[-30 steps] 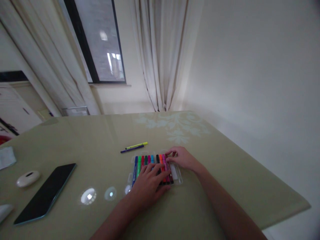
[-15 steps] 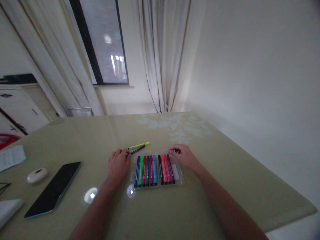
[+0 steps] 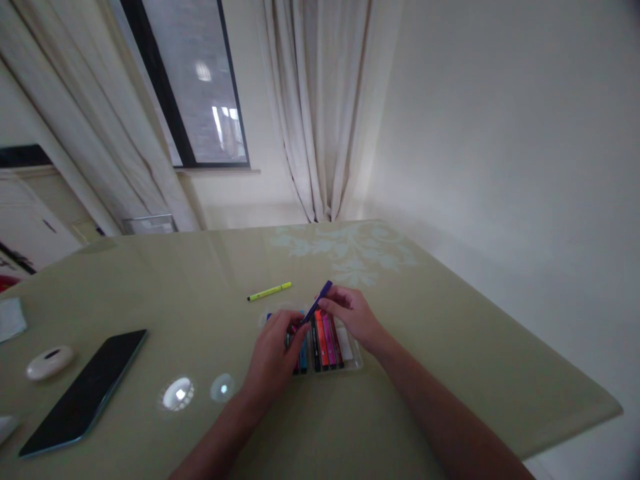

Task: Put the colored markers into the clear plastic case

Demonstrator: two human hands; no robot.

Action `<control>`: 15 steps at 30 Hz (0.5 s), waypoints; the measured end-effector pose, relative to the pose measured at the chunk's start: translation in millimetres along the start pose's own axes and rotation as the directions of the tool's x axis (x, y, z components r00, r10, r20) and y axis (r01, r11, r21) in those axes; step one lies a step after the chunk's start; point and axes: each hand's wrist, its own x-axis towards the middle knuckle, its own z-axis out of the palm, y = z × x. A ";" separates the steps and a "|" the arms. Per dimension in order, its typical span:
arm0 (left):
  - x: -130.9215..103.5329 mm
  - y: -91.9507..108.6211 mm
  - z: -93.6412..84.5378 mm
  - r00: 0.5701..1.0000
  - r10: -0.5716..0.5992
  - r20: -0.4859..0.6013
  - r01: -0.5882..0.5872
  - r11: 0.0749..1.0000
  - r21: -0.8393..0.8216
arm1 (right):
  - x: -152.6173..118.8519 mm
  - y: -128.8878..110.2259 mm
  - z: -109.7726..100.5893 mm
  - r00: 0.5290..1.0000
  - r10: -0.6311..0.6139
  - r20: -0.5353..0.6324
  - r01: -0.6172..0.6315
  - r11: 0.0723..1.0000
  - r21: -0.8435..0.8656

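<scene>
Head view | purple pen [image 3: 318, 301]: slim, tilted | both hands' fingers grip it

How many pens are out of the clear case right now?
2. A yellow pen lies on the table beyond the case; a purple pen is held between both hands above it. Others may be hidden.
</scene>
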 end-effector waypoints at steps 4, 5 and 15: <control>-3.4 -0.3 1.8 1.000 0.001 -0.019 -0.001 1.000 -0.024 | 1.0 -4.2 -2.8 0.998 0.013 -0.063 -0.008 0.996 0.088; -3.7 -1.0 2.2 1.000 0.000 -0.025 -0.001 1.000 -0.029 | 1.6 -4.2 -3.9 0.997 0.020 -0.069 -0.012 0.994 0.108; -7.1 2.9 6.8 0.998 0.031 -0.047 -0.032 0.999 -0.028 | 2.3 -2.6 -9.7 0.991 0.088 -0.098 -0.066 0.977 0.203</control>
